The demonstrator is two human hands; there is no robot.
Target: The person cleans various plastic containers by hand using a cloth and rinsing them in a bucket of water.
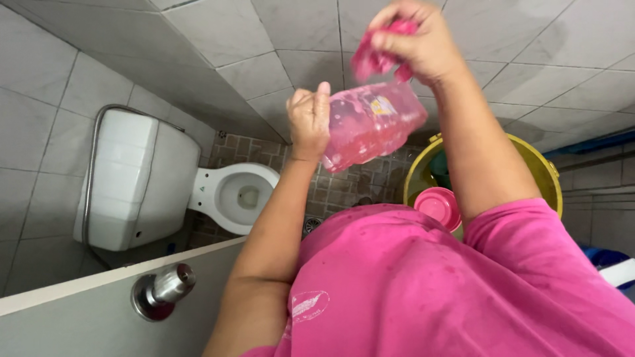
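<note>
Pink liquid is filling a clear plastic bottle (372,125), being gripped mid-air above the toilet (237,195) by the left hand (309,121); likely heavy, slippery. A soft pink cloth (382,53) is being clenched by the right hand (418,41).

Your right hand (423,43) is cut by the top edge, and its fingers bury most of the pink cloth (377,59). The bottle (374,125) is motion-blurred; its cap end, under that cloth, can't be made out. Right of the bottle, your arm covers part of the yellow bucket (549,175). Below it, the pink scoop (438,206) sits half behind your shirt.
</note>
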